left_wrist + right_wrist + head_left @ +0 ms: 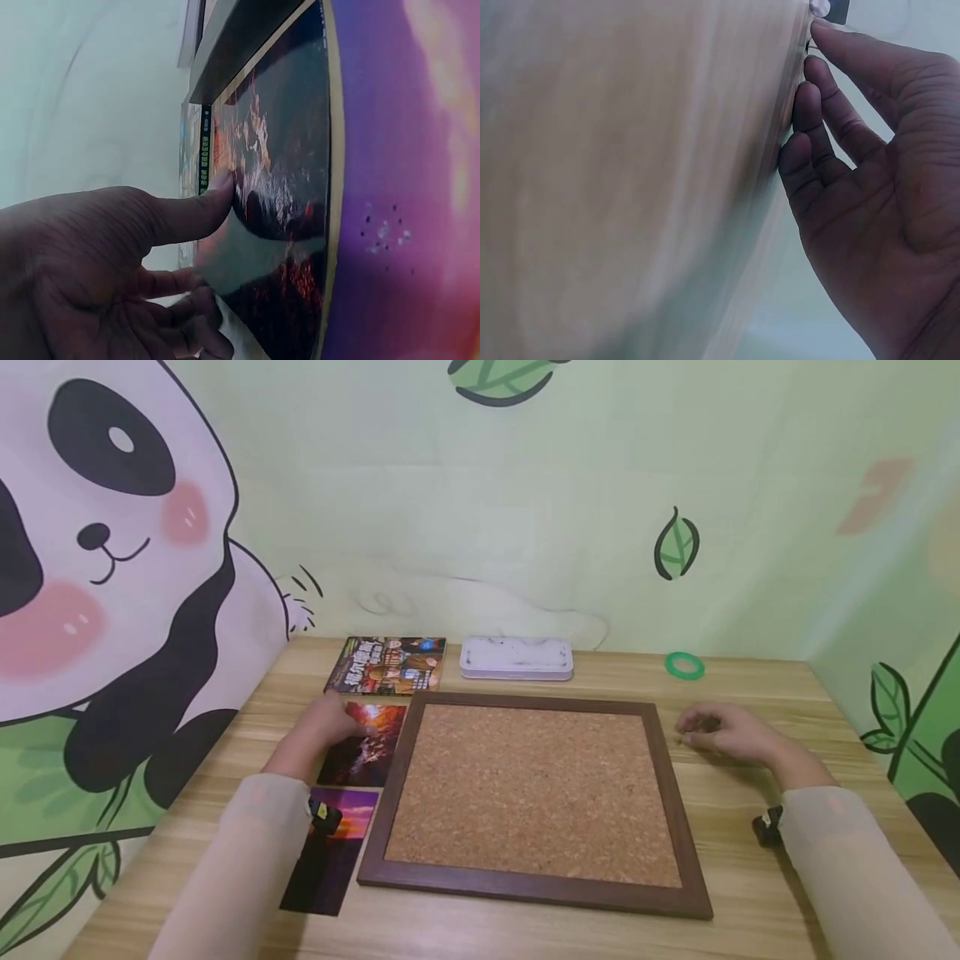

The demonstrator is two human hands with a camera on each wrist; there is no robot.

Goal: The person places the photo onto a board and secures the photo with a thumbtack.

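Note:
A cork board point(532, 793) with a dark brown frame lies flat on the table. Along its left side are a photo with an orange glow over dark shapes point(375, 739) and, nearer me, a purple sunset photo point(322, 868). My left hand point(322, 731) pinches the left edge of the orange-glow photo. Its thumb point(214, 196) lies on the picture, with curled fingers at the edge. Right of the board, my right hand point(723, 731) rests low over the table, its fingers loosely curled. A tiny speck shows by its fingertips, too small to identify.
Behind the board stand a colourful booklet point(390, 668), a pale tin case point(516, 658) and a green ring-shaped roll point(684, 665). A wall with panda and leaf drawings point(480, 510) closes off the table's back edge.

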